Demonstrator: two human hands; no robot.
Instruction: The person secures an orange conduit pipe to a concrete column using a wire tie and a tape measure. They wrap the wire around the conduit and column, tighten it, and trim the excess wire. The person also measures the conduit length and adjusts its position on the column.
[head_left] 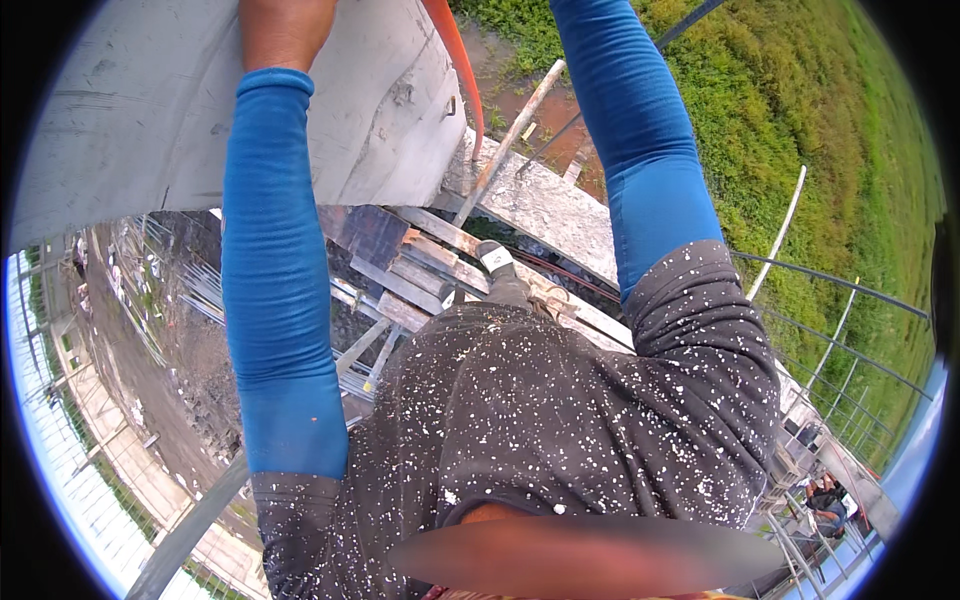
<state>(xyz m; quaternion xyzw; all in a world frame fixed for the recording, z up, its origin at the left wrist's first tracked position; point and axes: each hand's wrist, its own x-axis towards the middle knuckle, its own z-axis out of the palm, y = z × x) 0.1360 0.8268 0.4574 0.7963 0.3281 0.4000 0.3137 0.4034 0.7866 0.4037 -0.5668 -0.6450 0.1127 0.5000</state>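
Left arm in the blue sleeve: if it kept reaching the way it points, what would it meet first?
Probably the grey concrete wall. The left arm runs up across it, though the hand itself is cut off at the picture's top edge, so contact and depth are unclear.

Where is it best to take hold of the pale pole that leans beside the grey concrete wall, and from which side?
Probably grip the pale pole around its bare middle, coming from its right: the grey concrete wall crowds its left, and its lower end sits among the planks.
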